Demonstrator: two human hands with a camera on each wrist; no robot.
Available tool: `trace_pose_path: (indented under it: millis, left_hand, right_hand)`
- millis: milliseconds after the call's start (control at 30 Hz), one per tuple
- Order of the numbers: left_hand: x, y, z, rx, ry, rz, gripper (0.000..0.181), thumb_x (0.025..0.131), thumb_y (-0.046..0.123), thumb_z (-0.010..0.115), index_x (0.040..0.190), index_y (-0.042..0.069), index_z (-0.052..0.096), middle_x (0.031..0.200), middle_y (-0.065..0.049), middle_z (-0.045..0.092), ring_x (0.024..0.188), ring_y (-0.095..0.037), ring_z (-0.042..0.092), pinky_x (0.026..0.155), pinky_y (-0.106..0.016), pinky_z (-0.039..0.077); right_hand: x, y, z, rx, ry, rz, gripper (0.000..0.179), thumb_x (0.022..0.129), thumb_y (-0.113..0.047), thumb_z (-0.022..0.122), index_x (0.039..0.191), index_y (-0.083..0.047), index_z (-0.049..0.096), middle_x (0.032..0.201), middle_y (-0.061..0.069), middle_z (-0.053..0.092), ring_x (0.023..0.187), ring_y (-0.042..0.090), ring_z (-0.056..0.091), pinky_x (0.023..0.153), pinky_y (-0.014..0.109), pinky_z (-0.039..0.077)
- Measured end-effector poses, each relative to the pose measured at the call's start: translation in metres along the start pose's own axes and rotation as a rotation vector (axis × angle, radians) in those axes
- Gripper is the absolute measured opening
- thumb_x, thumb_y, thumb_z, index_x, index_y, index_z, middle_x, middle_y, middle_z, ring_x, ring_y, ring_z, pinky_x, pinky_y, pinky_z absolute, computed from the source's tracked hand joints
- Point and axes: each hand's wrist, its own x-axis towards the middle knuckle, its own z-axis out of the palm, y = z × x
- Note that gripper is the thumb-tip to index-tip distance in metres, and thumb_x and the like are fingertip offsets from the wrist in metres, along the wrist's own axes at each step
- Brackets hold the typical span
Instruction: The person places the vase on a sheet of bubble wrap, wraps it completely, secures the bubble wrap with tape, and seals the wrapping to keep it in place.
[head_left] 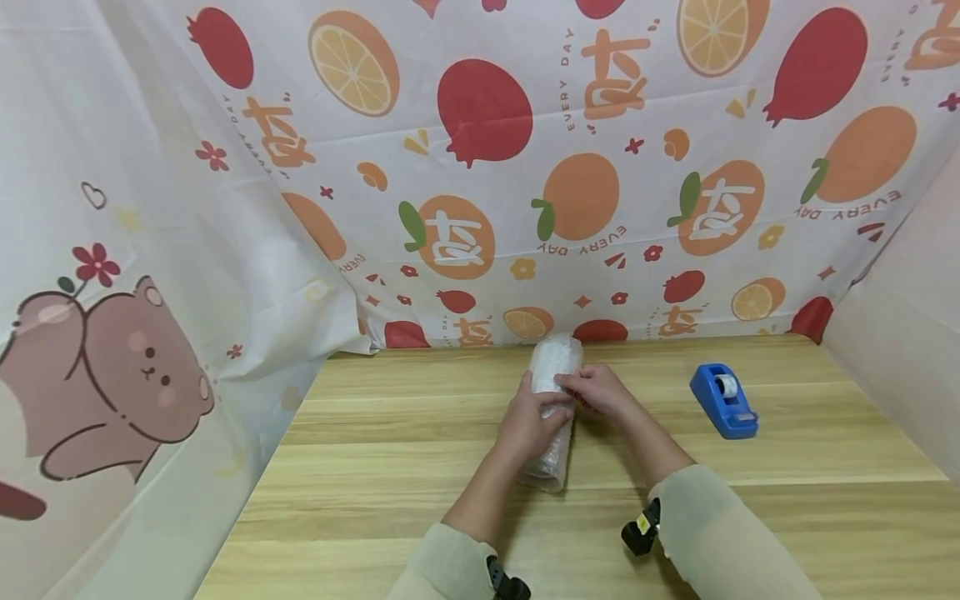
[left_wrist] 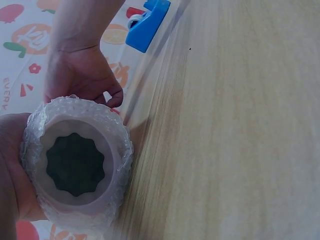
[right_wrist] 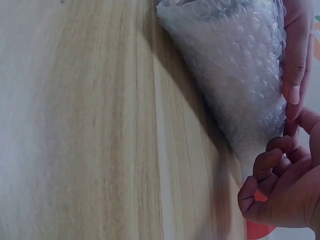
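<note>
A roll-shaped bundle in clear bubble wrap (head_left: 557, 358) lies on the wooden table, pointing away from me. At its near end, the left wrist view shows a pale round rim (left_wrist: 107, 182) inside the wrap, around a dark scalloped centre; its kind is unclear. My left hand (head_left: 528, 425) grips the bundle from the left, its fingers over the top. On the right side, my right hand (head_left: 600, 390) pinches the wrap's edge near the left fingertips. In the right wrist view, that right hand (right_wrist: 290, 185) has its other fingers curled beside the bubble wrap (right_wrist: 235, 70).
A blue tape dispenser (head_left: 725, 402) with a roll of tape stands to the right of the bundle on the wooden table (head_left: 360, 500). A fruit-print curtain (head_left: 483, 108) hangs behind the table's far edge, and a bear-print sheet (head_left: 150, 367) hangs at the left.
</note>
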Motion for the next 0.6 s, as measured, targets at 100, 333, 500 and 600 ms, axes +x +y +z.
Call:
trace_pose_path:
  millis: [100, 333, 500, 600]
  left_hand:
    - [0.0, 0.0, 0.0, 0.002, -0.001, -0.005, 0.023, 0.091, 0.031, 0.071, 0.113, 0.027, 0.076, 0.161, -0.022, 0.021, 0.136, -0.048, 0.039, 0.103, -0.057, 0.042]
    - [0.0, 0.001, -0.001, 0.018, 0.006, 0.006, 0.023, 0.09, 0.031, 0.072, 0.112, 0.028, 0.076, 0.159, -0.025, 0.023, 0.134, -0.05, 0.041, 0.102, -0.058, 0.042]
    - [0.0, -0.001, -0.002, 0.017, 0.007, 0.027, 0.027, 0.09, 0.031, 0.072, 0.116, 0.026, 0.072, 0.158, -0.027, 0.025, 0.133, -0.051, 0.041, 0.102, -0.059, 0.042]
    - [0.001, -0.001, -0.002, 0.023, 0.005, 0.034, 0.036, 0.09, 0.031, 0.071, 0.124, 0.022, 0.063, 0.157, -0.027, 0.026, 0.133, -0.051, 0.041, 0.102, -0.061, 0.041]
  right_hand:
    - [0.001, 0.002, -0.001, 0.018, -0.006, 0.016, 0.045, 0.088, -0.042, 0.071, 0.057, -0.013, 0.054, 0.05, -0.002, 0.044, 0.046, 0.011, 0.037, 0.046, 0.026, 0.031]
    - [0.001, 0.012, -0.002, 0.021, -0.044, 0.102, 0.057, 0.085, -0.058, 0.067, 0.053, -0.016, 0.047, 0.046, -0.004, 0.04, 0.045, 0.013, 0.036, 0.043, 0.026, 0.03]
    - [0.001, 0.016, -0.001, -0.06, -0.039, 0.136, 0.063, 0.081, -0.071, 0.062, 0.055, -0.014, 0.052, 0.051, 0.0, 0.046, 0.046, 0.013, 0.039, 0.042, 0.026, 0.029]
    - [0.0, 0.016, 0.001, -0.114, -0.04, 0.145, 0.069, 0.078, -0.077, 0.059, 0.059, -0.011, 0.057, 0.057, 0.003, 0.053, 0.048, 0.015, 0.043, 0.043, 0.026, 0.03]
